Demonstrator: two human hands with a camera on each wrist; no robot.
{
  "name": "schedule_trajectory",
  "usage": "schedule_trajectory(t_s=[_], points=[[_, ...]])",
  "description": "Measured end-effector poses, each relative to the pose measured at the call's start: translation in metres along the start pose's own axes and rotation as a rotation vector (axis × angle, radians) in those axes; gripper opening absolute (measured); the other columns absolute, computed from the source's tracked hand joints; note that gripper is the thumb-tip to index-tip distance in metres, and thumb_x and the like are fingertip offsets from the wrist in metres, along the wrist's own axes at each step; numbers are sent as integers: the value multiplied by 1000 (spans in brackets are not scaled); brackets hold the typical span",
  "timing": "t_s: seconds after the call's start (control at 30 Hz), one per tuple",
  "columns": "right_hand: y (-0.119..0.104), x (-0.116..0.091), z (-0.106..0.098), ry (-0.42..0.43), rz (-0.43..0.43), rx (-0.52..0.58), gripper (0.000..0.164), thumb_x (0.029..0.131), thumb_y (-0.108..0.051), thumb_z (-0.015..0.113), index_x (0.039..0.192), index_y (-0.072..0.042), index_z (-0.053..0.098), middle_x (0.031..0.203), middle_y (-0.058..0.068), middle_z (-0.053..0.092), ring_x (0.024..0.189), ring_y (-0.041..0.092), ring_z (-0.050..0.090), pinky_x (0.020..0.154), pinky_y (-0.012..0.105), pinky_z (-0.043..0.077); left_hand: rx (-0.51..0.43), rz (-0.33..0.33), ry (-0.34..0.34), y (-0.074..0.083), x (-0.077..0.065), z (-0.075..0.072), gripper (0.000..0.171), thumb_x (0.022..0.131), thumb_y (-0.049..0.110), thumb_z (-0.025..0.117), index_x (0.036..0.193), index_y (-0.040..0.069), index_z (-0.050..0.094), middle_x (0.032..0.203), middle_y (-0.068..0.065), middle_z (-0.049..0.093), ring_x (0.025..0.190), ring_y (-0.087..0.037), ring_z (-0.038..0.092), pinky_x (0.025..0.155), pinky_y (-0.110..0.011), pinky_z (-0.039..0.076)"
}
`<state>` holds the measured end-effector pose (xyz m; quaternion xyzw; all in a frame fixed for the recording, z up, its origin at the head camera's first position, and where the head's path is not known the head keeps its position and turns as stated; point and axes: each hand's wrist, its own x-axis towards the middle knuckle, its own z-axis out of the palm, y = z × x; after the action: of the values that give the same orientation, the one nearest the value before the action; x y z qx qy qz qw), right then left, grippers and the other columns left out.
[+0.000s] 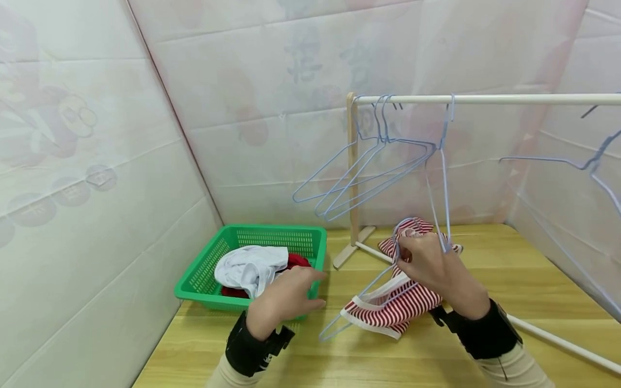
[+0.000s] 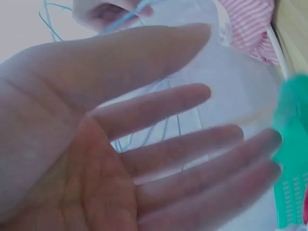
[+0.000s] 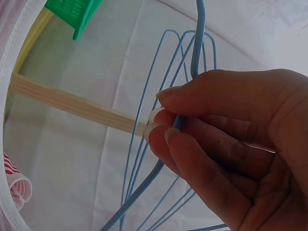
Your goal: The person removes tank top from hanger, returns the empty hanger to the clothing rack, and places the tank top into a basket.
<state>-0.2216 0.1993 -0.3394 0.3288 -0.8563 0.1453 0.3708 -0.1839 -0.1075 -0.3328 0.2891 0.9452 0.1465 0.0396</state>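
My right hand (image 1: 434, 267) pinches a blue wire hanger (image 3: 132, 199) near its neck, thumb against curled fingers. A red-and-white striped garment (image 1: 407, 307) with white trim hangs on that hanger, above the wooden table. Its bare wire corner sticks out on the left, and my right hand hides part of the cloth. My left hand (image 1: 286, 293) is held apart from the garment, in front of the green basket's right side; its fingers are extended and nothing lies in the palm, as the left wrist view shows.
The green basket (image 1: 194, 291) holds a white garment (image 1: 252, 267) and red cloth (image 1: 298, 261). Several wire hangers (image 1: 335, 199) hang from the white rail (image 1: 514, 99) on a wooden post (image 1: 354, 178). One hanger (image 1: 446, 188) hangs right above my right hand. A white lower bar (image 1: 563, 342) crosses the table.
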Motion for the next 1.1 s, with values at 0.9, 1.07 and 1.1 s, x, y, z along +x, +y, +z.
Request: schedule_trajectory(t_s=[0.9, 1.07, 1.1], points=[[-2, -1, -3, -9, 17, 12, 31, 65, 6, 78, 66, -16, 57, 57, -10, 56, 52, -3, 42, 48, 19, 40, -7, 223, 67, 41, 42, 25, 34, 96, 13, 74, 64, 15, 60, 56, 11, 29, 50, 1, 26, 50, -13, 22], [-1, -1, -2, 1, 15, 18, 32, 65, 6, 79, 66, -16, 56, 56, -11, 55, 52, -4, 40, 48, 18, 38, -7, 220, 73, 40, 42, 25, 31, 95, 13, 75, 66, 14, 63, 57, 11, 30, 51, 1, 26, 49, -13, 22], [0, -1, -2, 4, 18, 21, 32, 65, 6, 79, 66, -17, 57, 56, -11, 55, 52, -4, 40, 47, 18, 38, -7, 219, 76, 40, 42, 25, 32, 95, 13, 75, 65, 14, 62, 57, 11, 29, 51, 0, 25, 49, -13, 22]])
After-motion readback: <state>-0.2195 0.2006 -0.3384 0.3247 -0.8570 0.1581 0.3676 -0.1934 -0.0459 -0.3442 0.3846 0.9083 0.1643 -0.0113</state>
